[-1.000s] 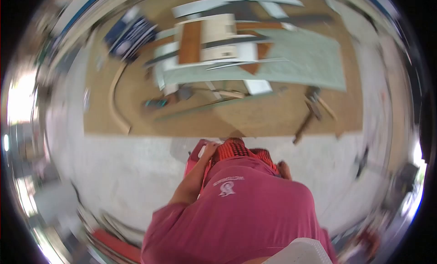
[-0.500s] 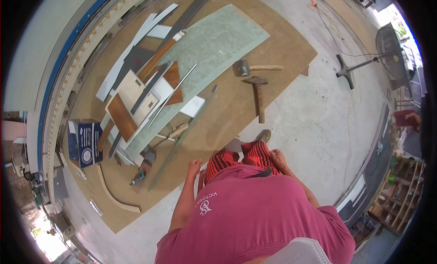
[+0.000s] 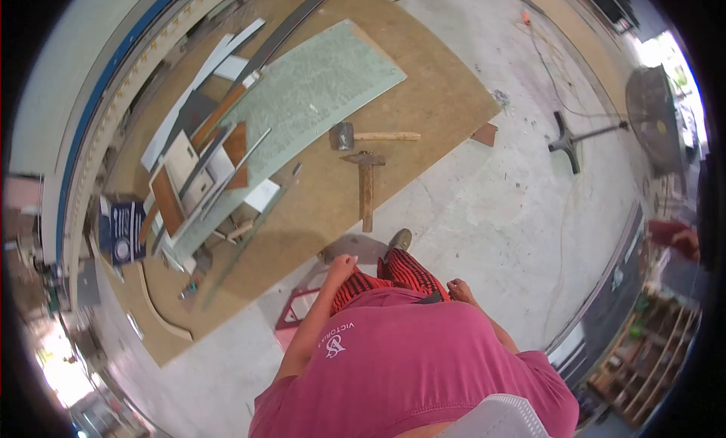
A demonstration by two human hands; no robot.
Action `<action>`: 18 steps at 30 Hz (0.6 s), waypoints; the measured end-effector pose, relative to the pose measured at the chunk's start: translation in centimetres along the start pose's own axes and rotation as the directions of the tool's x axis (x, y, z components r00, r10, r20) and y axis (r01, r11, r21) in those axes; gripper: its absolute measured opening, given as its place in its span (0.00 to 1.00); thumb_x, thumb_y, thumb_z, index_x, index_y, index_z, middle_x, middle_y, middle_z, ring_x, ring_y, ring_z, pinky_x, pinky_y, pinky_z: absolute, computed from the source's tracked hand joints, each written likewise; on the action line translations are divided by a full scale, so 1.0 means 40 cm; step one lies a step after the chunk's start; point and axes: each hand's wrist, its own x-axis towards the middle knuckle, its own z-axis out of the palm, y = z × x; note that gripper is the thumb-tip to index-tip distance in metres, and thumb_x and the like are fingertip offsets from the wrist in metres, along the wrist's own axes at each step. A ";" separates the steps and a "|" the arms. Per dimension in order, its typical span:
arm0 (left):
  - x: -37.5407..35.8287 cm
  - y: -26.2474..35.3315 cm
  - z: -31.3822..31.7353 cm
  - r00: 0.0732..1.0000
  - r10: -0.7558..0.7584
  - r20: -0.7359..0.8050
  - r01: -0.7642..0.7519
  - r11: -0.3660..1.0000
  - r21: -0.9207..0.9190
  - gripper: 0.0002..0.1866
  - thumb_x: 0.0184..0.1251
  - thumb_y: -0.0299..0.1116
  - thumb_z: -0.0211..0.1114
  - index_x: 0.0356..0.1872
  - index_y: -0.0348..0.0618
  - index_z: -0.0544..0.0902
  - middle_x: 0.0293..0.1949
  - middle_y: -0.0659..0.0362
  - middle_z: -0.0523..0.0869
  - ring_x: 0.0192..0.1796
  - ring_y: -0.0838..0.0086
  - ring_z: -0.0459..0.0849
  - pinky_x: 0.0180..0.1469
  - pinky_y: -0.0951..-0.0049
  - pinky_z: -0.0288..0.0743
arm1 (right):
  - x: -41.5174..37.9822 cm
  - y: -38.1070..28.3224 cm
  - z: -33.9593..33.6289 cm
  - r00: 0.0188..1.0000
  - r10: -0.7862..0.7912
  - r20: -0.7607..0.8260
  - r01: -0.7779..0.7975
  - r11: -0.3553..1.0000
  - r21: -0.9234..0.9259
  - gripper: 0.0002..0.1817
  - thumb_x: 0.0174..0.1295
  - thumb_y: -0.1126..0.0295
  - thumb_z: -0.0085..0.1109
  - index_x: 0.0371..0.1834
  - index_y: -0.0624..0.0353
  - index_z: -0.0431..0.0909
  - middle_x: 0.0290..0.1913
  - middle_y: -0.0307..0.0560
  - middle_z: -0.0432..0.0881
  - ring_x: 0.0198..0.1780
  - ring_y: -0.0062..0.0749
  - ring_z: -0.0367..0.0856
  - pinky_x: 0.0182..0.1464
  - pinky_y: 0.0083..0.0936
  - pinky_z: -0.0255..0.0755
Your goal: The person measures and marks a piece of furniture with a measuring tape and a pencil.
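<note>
My left hand [image 3: 342, 269] hangs in front of my left hip, its fingers curled into a loose fist with nothing visible in them. At my right thigh, my right hand [image 3: 459, 290] is also curled, and I see nothing in it. Ahead of my feet lies a hammer [image 3: 367, 196] with a rusty head and wooden handle, partly on the brown board [image 3: 302, 230]. A mallet [image 3: 344, 136] with a dark grey head lies just beyond it. Neither hand touches these tools. Beside my left forearm is a red-edged object [image 3: 286, 317], partly hidden.
A large green panel [image 3: 333, 68] lies on the board, with wood and laminate offcuts [image 3: 168, 196] piled on it. A dark blue box [image 3: 125, 230] stands at left. A pedestal fan [image 3: 654, 120] and its cable are on the right. Divided wooden shelving [image 3: 650, 362] stands lower right.
My view has shifted right and forward, so the tools and panel appear further left and the hammer nearer my feet. My left hand has swung forward. The red-edged object now shows more.
</note>
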 end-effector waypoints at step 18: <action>0.211 0.091 0.124 0.957 -0.162 -0.239 0.171 0.985 0.018 0.34 0.52 0.52 0.62 0.49 0.27 0.71 0.50 0.37 0.74 0.54 0.48 0.72 0.55 0.59 0.67 | 0.298 -0.256 -0.284 0.990 0.013 0.140 -0.016 1.000 0.021 0.19 0.59 0.57 0.50 0.45 0.60 0.72 0.26 0.46 0.79 0.25 0.28 0.77 0.24 0.24 0.73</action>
